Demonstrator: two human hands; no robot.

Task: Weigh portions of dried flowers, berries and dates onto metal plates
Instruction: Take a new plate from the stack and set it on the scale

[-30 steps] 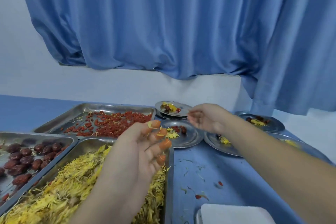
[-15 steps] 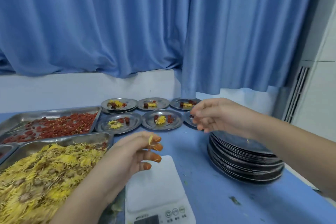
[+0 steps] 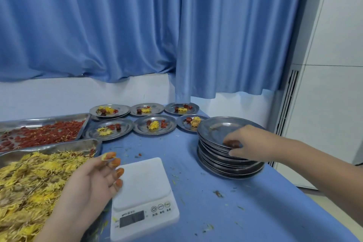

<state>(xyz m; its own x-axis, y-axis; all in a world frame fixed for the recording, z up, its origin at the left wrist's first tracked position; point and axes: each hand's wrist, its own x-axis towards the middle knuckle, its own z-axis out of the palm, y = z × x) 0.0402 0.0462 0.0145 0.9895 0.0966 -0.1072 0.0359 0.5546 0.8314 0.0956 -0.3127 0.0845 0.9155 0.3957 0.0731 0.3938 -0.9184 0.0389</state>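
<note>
A tall stack of metal plates (image 3: 220,155) stands at the right of the blue table. My right hand (image 3: 247,142) grips the rim of the top plate (image 3: 218,128), thumb under the edge and fingers inside it. A white digital scale (image 3: 143,196) with nothing on it lies in the middle front. My left hand (image 3: 92,178) hovers at the scale's left edge, fingers loosely bent, a yellow petal stuck to one fingertip. Trays of yellow dried flowers (image 3: 29,184) and red berries (image 3: 41,133) sit at the left. Several filled plates (image 3: 155,124) lie in two rows at the back.
Loose petals and berry bits litter the blue table (image 3: 225,212). Blue curtains hang behind the table. A white standing cabinet (image 3: 330,84) is at the far right, past the table's edge.
The view has swung right and down. My right hand dropped from above the filled plates onto the plate stack and took hold of the top plate. My left hand came down beside the scale.
</note>
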